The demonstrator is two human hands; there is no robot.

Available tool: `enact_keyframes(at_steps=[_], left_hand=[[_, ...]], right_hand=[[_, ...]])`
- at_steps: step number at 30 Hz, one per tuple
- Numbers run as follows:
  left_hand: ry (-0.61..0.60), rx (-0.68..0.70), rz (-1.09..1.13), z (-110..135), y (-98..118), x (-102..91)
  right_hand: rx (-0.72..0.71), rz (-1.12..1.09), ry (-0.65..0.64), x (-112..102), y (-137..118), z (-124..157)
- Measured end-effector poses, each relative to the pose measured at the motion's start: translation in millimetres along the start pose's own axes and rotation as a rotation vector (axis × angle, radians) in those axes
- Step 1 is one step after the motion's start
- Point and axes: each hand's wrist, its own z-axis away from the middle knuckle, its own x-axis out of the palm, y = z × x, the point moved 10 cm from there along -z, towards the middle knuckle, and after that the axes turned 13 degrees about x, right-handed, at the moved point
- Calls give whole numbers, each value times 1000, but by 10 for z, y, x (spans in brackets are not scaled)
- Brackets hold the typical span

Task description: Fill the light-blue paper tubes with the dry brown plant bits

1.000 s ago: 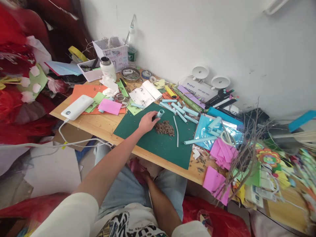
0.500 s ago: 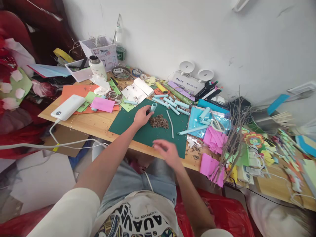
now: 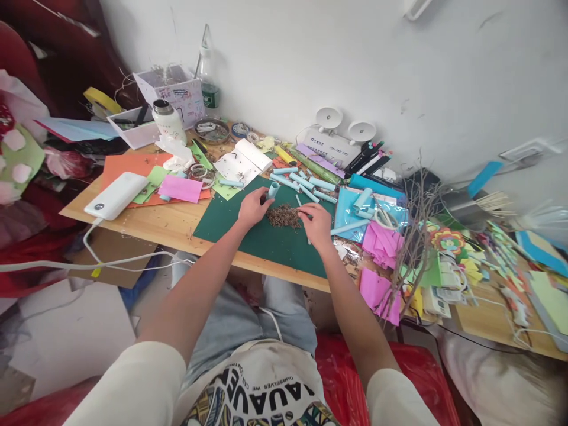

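Note:
My left hand (image 3: 255, 208) is closed round a light blue paper tube (image 3: 273, 190), which stands upright with its open end up on the green cutting mat (image 3: 239, 228). Just right of it lies a heap of small brown twig bits (image 3: 283, 216). At the heap's right edge is my right hand (image 3: 316, 222), thumb and fingertips pinched together; what is between them is too small to make out. A thin pale strip (image 3: 299, 200) on the mat is partly hidden by this hand. Several more blue paper tubes (image 3: 306, 190) lie behind the heap.
A white power bank (image 3: 118, 194) with a cable sits at the left, near a white bottle (image 3: 169, 123). Bare branches (image 3: 410, 248), pink paper (image 3: 381, 242) and white-handled scissors (image 3: 385, 218) crowd the right side. The wooden table's front edge (image 3: 266, 267) runs before my lap.
My right hand has moved from the table's front edge up to the brown heap, and its fingers have closed. The left hand still holds the blue paper tube. The view has shifted slightly.

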Motion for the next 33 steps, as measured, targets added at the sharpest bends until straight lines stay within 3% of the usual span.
enact_keyframes(at_steps=[5, 11, 16, 20, 25, 29, 33], left_hand=[[7, -12, 10, 10, -26, 5], [10, -15, 32, 7, -20, 1], [11, -25, 29, 12, -15, -17], [-3, -36, 19, 15, -16, -15], [0, -13, 18, 10, -7, -18], [10, -15, 10, 11, -10, -19], [8, -15, 12, 10, 3, -23]], right_hand=[[46, -166, -11, -65, -3, -42], [159, -142, -70, 149, 129, -27], [58, -103, 30, -9, -6, 3], [116, -205, 46, -137, -20, -98], [19, -285, 21, -192, -439, -293], [-71, -351, -43, -65, -823, -477], [-89, -323, -70, 122, -924, -618]])
